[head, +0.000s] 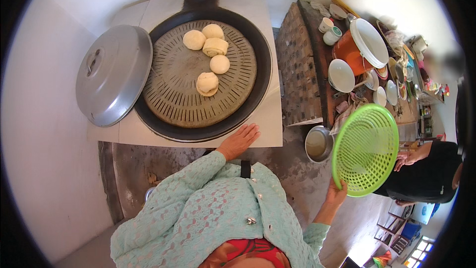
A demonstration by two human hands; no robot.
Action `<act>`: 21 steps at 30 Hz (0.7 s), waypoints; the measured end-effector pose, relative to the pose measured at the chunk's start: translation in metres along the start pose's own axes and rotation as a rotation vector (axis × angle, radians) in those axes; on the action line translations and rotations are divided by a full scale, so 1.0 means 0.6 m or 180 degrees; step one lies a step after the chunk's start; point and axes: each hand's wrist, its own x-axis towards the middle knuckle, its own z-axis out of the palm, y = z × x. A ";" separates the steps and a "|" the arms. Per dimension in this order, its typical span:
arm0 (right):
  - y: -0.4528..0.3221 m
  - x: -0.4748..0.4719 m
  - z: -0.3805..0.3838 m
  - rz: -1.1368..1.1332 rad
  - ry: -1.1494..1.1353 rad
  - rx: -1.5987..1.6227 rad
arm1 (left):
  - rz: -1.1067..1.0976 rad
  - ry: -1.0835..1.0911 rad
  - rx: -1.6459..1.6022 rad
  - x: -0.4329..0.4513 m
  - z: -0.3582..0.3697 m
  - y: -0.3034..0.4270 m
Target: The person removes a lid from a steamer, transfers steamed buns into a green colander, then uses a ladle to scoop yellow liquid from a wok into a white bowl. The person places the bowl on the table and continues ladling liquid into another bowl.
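Note:
My left hand (240,140) lies flat on the pale edge of the stove top, fingers extended, holding nothing. Out to the right, my right hand (337,192) grips the rim of a green plastic colander (366,150), which is tilted on edge and has nothing visible in it but light patches. Ahead of me, a round slotted steamer rack (174,89) sits inside a large dark wok (264,82). Several pale steamed buns (219,64) rest on the rack, some touching, one rolled in layers. A domed metal lid (115,74) leans against the wok's left side.
A steel basin (318,144) stands low beside the brick counter (301,63). On the counter are an orange bucket (349,50), white bowls (341,76), jars (332,36) and cloths. A person in black (424,175) is at the far right. A white wall closes off the left side.

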 end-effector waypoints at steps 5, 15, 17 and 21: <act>0.070 -0.080 0.075 0.0704 -0.0352 -0.0287 | -0.0050 -0.0236 -0.0890 0.010 -0.022 -0.004; 0.119 -0.137 0.151 0.1273 -0.0533 -0.0798 | -0.1297 0.1857 -0.1612 -0.028 -0.100 -0.086; 0.129 -0.129 0.146 0.1424 -0.0582 -0.0677 | -0.1996 0.2036 -0.1668 -0.035 -0.108 -0.156; 0.147 -0.148 0.179 0.1220 -0.0614 -0.0873 | -0.2620 0.1854 -0.1359 -0.044 -0.146 -0.310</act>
